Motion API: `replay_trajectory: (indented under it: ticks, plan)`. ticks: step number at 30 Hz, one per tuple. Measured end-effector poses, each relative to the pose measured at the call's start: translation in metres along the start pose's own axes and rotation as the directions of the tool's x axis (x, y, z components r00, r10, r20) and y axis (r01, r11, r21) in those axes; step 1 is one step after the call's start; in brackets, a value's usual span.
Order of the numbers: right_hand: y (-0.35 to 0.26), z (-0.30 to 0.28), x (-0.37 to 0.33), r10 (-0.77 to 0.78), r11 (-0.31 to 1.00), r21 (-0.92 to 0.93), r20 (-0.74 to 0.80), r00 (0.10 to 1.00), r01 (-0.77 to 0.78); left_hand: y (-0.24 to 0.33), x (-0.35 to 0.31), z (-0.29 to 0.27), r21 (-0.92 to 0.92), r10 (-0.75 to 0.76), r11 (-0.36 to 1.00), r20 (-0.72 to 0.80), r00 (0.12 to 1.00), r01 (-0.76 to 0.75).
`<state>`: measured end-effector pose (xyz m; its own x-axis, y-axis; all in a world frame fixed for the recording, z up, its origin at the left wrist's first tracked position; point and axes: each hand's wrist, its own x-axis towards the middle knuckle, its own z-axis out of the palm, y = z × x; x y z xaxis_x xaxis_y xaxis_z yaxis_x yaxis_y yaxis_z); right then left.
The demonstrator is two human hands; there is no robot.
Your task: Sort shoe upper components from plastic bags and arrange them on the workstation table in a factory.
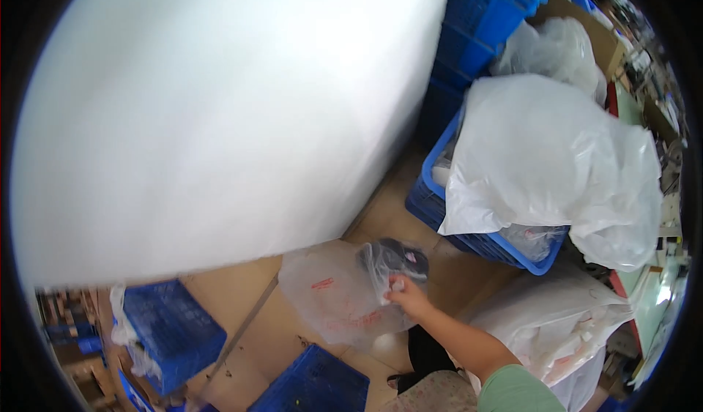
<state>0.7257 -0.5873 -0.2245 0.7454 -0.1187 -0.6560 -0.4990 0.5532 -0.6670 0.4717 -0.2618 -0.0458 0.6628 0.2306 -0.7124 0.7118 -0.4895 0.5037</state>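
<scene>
My right hand, reaching in from the lower right in a green sleeve, is closed on the gathered edge of a clear plastic bag with red print. The bag hangs or lies spread out over the tiled floor; I cannot tell which. A dark, rounded item with a small pale mark shows just beyond my fingers, partly behind the clear film, and its kind cannot be made out. My left hand does not show.
A large white surface fills the upper left. At right, a white plastic sack lies over a blue crate. Blue crates stand stacked behind it. Two more, a left crate and a near crate, sit on the floor.
</scene>
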Motion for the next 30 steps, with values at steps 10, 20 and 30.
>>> replay_trajectory:
  ticks: [10,20,30]
  plan:
    - [-0.037,0.112,-0.327,0.366,0.926,-0.232,0.343,0.865,-0.299,0.11,-0.099,-0.046,0.191,0.657,0.753,-0.162,0.736,-0.63]
    - [-0.018,0.213,-0.48,0.281,0.955,-0.274,0.699,0.657,-0.117,0.03,-0.211,-0.151,-0.154,0.529,0.736,-0.476,0.702,-0.659]
    - [-0.012,0.268,-0.565,0.286,0.774,-0.411,0.906,0.314,0.482,-0.013,-0.29,-0.18,-0.352,0.308,0.596,-0.73,0.61,-0.722]
